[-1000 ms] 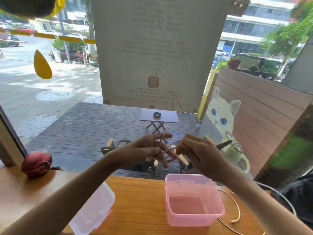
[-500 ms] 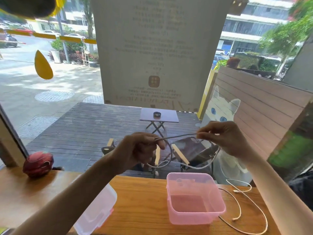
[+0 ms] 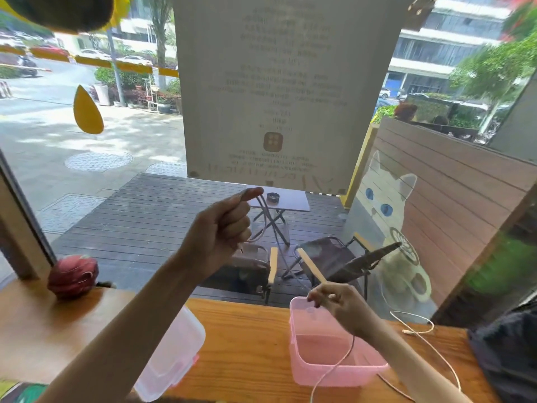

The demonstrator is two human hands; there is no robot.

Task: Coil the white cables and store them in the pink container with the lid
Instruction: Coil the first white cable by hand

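Clearly the white cable (image 3: 334,370) is a light, limp thing: it sags under its own weight, slides easily through fingers, and will spring out of a coil unless the loops stay pinched together. The left hand (image 3: 223,228) is raised at about 11 o'clock from the pink container (image 3: 334,376), its fingers curled into a fist-like grip with the thumb on top, holding loops of cable that hang beside it. The right hand (image 3: 340,305), low over the container's far rim, pinches the cable between thumb and fingertips; from there the strand drops across the container toward 6 o'clock. A second white cable (image 3: 430,343) lies loose on the wooden table (image 3: 247,344) at 3 o'clock of the container. The clear lid (image 3: 171,356) rests on the table at 9 o'clock. Judging by its softness, the best hold is on the crossing point of the gathered loops, not the thin connector ends, which look the likeliest part to bend
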